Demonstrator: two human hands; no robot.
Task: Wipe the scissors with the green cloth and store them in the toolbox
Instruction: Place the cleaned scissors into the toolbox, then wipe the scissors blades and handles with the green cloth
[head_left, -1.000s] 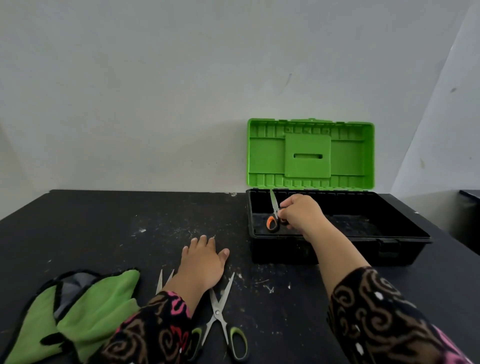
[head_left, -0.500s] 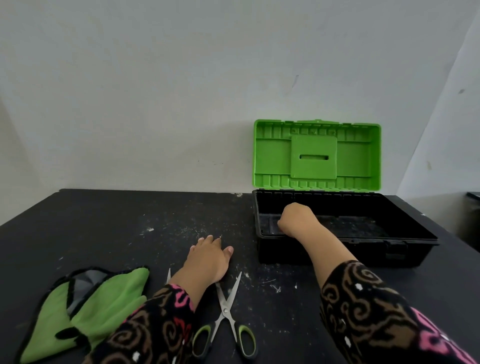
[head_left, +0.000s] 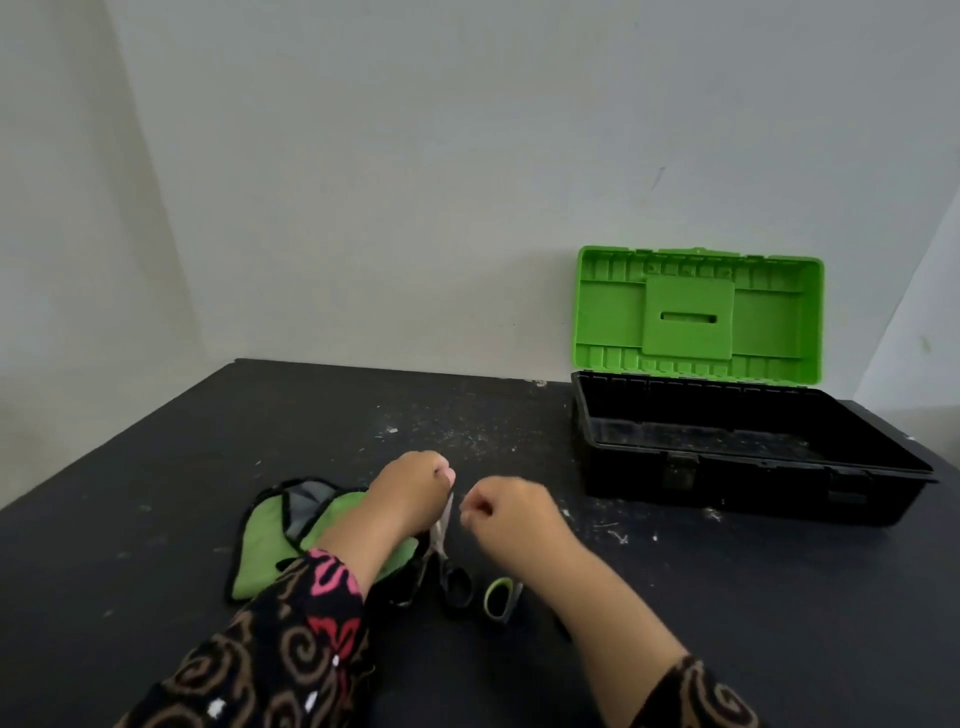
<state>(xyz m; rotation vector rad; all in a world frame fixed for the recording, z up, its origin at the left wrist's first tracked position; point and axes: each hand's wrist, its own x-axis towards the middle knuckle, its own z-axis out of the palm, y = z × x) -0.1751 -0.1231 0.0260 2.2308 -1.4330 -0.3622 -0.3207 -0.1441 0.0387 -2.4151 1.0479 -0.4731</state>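
Note:
The black toolbox (head_left: 737, 488) stands open at the right with its green lid (head_left: 696, 317) upright against the wall; nothing shows inside it from here. The green cloth (head_left: 265, 540) lies at left centre, partly under my left forearm. My left hand (head_left: 413, 491) is closed on the blade end of the black-handled scissors (head_left: 456, 584), whose handles point toward me. My right hand (head_left: 511, 512) hovers just right of it with fingers curled and nothing visible in them. A green-handled pair of scissors (head_left: 501, 598) lies under my right wrist, mostly hidden.
The black table (head_left: 156, 519) is scuffed with white specks and ends at the white wall behind. The table's left edge runs diagonally toward me. Bare tabletop lies between my hands and the toolbox.
My right hand left the toolbox without the orange-handled scissors and came back beside my left hand. My left hand went from flat on the table to gripping the black-handled scissors. The view swung left.

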